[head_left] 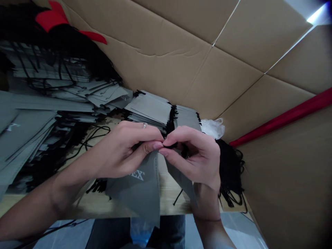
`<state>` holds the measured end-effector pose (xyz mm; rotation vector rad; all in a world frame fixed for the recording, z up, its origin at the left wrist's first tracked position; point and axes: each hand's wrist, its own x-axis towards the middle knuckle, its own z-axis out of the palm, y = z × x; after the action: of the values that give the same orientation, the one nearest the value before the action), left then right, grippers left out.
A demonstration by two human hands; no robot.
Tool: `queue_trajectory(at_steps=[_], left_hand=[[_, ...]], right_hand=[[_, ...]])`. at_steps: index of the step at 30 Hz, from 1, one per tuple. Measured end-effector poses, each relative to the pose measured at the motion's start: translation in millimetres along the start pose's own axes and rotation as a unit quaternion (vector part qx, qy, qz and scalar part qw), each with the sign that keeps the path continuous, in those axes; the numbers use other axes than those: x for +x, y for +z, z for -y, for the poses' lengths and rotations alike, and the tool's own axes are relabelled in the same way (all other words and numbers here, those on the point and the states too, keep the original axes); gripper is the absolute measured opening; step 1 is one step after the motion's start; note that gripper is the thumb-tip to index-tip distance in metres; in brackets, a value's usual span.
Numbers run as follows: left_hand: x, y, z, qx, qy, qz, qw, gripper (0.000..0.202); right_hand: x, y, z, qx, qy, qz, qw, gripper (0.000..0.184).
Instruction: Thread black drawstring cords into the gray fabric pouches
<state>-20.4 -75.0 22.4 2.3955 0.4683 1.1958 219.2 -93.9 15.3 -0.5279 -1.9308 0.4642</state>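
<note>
My left hand [124,148], a ring on one finger, pinches the top corner of a grey fabric pouch [141,199] with white lettering that ends in "EX". The pouch hangs down over the table's front edge. Fingertips of my right hand [198,152] meet those of the left and pinch a short black cord [171,146] at the pouch's corner. Another grey fabric piece [178,174] hangs below my right hand; whether that hand grips it too is hidden. A loose black cord end [177,197] lies beneath on the wooden table [168,205].
Stacked grey pouches [151,105] with black cords stand behind my hands, with another stack [186,116] beside them. Larger piles [28,135] fill the left. A white plastic bag [214,128] and a black cord bundle [230,169] lie right. Cardboard walls [168,62] enclose the table.
</note>
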Motion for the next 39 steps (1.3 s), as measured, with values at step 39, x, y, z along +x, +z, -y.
queue_trajectory(at_steps=[39], left_hand=[[-1.5,22.6,3.5,0.030,-0.024,0.012,0.999,0.026]], right_hand=[[1.7,-11.0,14.6,-0.085,0.039,0.027,0.995,0.013]])
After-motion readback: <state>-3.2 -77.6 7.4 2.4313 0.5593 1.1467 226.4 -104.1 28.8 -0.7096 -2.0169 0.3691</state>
